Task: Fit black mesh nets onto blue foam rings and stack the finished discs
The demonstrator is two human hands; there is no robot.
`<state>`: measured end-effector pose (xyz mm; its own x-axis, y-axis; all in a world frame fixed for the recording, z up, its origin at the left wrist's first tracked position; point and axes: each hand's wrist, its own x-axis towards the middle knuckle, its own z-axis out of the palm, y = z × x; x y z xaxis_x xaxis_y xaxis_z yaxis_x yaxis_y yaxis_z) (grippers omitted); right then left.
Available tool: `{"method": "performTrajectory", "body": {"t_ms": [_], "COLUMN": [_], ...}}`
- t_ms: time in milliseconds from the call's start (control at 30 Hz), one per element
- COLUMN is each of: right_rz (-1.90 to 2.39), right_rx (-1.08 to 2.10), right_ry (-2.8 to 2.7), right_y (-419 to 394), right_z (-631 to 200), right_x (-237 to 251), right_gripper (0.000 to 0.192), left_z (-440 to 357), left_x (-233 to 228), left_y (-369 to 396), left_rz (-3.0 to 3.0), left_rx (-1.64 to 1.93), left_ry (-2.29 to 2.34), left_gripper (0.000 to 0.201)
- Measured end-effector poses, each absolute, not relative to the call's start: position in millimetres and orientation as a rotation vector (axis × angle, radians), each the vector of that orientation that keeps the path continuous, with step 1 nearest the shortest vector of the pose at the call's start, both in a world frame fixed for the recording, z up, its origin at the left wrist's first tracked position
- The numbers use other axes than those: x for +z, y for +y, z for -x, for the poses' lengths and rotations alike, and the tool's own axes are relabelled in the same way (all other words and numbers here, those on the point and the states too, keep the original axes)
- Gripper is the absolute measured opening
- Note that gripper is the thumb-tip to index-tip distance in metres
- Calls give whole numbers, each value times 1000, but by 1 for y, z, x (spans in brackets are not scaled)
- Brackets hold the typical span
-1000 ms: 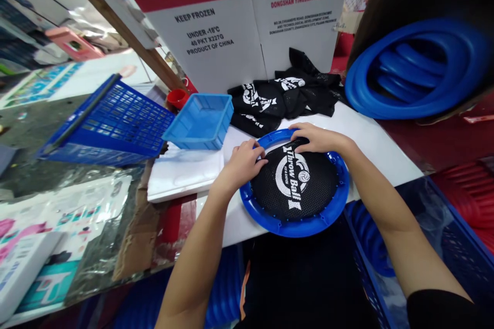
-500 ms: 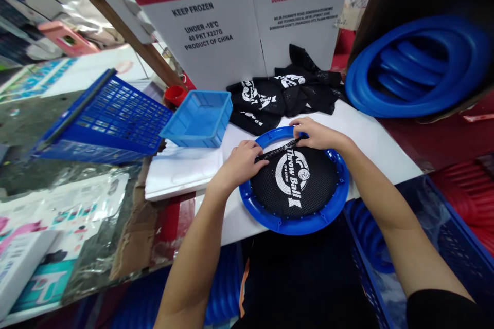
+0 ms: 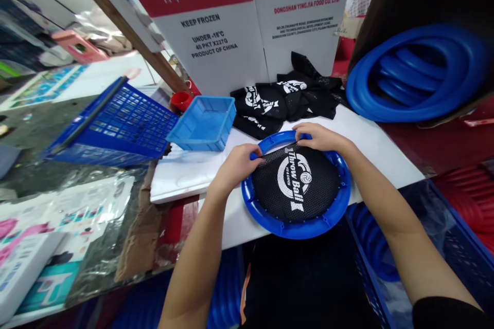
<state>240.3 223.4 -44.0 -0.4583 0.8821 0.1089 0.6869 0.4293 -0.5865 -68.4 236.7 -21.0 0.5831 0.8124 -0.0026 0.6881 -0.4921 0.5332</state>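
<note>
A round blue plastic ring [image 3: 297, 230] lies on the white tabletop in front of me. Black mesh netting [image 3: 266, 185] printed "Throw Ball" spans most of it, and a gap shows between the mesh and the ring's far edge. My left hand [image 3: 242, 160] pinches the mesh's edge at the ring's far left. At the far side, my right hand [image 3: 318, 136] grips the same edge between thumb and fingers. Several black printed mesh pieces [image 3: 266, 103] lie in a heap just beyond the ring.
A light blue bin [image 3: 204, 121] and a blue basket [image 3: 119, 123] stand on the left. White cartons [image 3: 216, 61] rise behind. A box of blue rings [image 3: 358, 87] leans at the right; crates holding blue and red rings [image 3: 466, 205] sit below the table.
The mesh's far edge is drawn straighter and flatter between my hands. My left fingers have shifted slightly along it at the ring's rim. The view has tilted a little.
</note>
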Motion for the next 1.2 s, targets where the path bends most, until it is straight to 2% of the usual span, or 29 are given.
{"method": "performTrajectory", "body": {"t_ms": [400,700,1200], "right_rz": [1355,1367,1404], "right_rx": [534,695,721], "right_ry": [-2173,-2106,-2160], "right_y": [230,239,243], "right_z": [-234,-241,-243], "right_x": [-53,-60,-66], "right_gripper": [10,11,9], "left_z": [81,89,88], "left_x": [-19,-30,-35], "left_y": [248,258,261], "left_rz": [-2134,-1990,-1984], "left_rx": [404,438,441], "left_ry": [1221,1155,1176], "left_gripper": [11,15,15]}}
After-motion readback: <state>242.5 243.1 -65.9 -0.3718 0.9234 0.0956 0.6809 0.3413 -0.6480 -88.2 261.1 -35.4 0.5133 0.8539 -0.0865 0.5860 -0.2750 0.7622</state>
